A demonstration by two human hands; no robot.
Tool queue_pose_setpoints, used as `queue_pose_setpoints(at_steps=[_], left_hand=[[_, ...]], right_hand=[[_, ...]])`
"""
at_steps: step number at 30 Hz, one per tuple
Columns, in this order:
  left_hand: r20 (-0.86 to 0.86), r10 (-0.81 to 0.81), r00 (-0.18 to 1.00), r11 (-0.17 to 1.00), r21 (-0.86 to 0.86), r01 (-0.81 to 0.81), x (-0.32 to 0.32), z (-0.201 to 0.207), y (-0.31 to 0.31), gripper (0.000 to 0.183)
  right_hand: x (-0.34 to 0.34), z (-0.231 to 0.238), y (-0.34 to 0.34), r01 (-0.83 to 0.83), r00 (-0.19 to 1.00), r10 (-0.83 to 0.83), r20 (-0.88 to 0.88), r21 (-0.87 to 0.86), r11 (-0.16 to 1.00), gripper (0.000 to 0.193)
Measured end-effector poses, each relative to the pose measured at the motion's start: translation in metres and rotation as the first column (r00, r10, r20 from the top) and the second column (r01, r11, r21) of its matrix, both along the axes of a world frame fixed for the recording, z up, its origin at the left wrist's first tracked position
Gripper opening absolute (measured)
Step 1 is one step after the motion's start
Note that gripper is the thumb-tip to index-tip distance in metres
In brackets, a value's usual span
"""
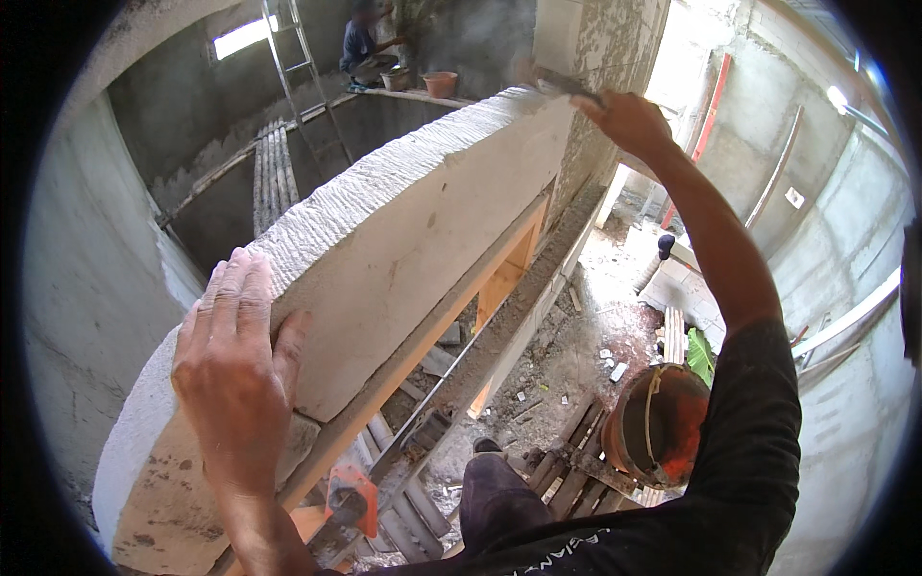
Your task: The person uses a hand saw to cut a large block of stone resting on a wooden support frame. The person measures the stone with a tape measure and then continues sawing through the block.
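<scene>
A course of pale lightweight wall blocks (423, 235) runs from lower left to upper centre, its top face rough and ridged. My left hand (235, 355) lies on the near part of it. Its fingers stretch flat over the top edge and the thumb rests against the front face. At the far end, my right hand (624, 120) is closed round the dark handle of a hand tool (567, 84). The tool's working end is blurred against the block's top, so its kind is unclear.
Beneath the blocks runs an orange-brown wooden frame (509, 278). A mortar-stained orange bucket (653, 422) stands on scaffold planks (571, 461) by my right arm. Rubble lies on the floor (595, 336) below. Beyond the wall, a person (363, 48) crouches near two buckets and a ladder (298, 67).
</scene>
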State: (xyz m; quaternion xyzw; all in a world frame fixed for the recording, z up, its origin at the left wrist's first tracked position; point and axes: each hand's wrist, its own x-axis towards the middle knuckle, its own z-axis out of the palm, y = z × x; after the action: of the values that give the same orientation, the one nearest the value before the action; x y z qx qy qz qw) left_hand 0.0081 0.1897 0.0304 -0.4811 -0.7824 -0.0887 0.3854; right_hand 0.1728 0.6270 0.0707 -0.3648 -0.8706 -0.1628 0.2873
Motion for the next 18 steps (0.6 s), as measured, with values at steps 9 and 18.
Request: queue_pose_setpoints(at_steps=[9,18], left_hand=[[0.016,-0.002,1.000,1.000,0.001,0.002,0.002,-0.002,0.001,0.044],[-0.057,-0.027,0.998,0.999,-0.020,0.026,-0.018,-0.013,0.006,0.041]], right_hand=[[0.008,0.003,-0.024,0.006,0.996,-0.017,-0.085,-0.125,0.992,0.068],[0.040,-0.069,-0.050,-0.069,0.818,-0.128,-0.561,-0.316,0.946,0.061]])
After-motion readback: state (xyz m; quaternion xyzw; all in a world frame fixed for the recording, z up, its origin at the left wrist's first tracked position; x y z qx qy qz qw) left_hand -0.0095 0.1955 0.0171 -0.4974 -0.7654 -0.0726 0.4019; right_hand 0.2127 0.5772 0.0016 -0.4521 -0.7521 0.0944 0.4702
